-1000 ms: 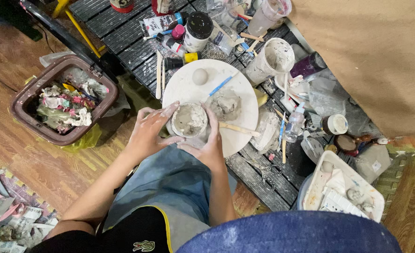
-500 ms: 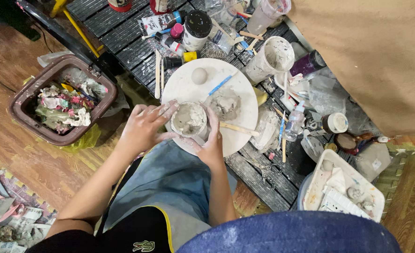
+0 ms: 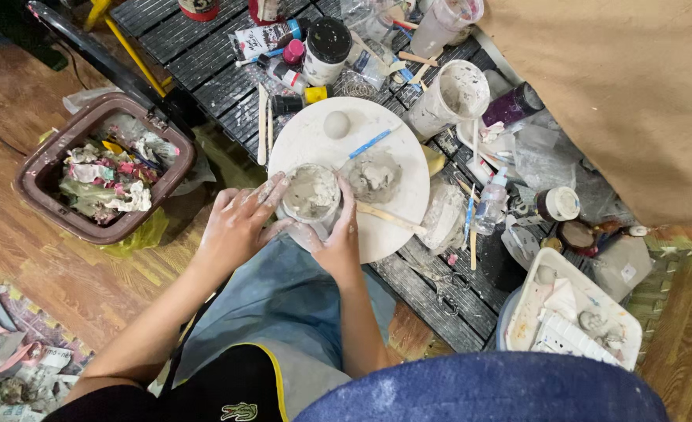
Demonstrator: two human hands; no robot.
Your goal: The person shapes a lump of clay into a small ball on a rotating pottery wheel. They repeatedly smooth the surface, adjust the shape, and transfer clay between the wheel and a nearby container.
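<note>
A small grey clay pot (image 3: 310,192) stands at the near edge of a round white board (image 3: 377,148). My left hand (image 3: 240,225) cups its left side, fingers smeared with clay. My right hand (image 3: 336,234) wraps its right and near side. Behind the pot on the board lie a flat lump of clay (image 3: 375,175), a small clay ball (image 3: 336,124), a blue-handled tool (image 3: 369,144) and a wooden tool (image 3: 390,219).
A brown bin (image 3: 45,168) full of crumpled scraps sits left on the wood floor. Jars, bottles and a clay-smeared cup (image 3: 451,98) crowd the black slatted table (image 3: 205,55). A white tub (image 3: 574,322) with clay bits is at the right. Tan board upper right.
Both hands stay on the pot. The left hand has shifted a little around its left side; the pot has barely moved.
</note>
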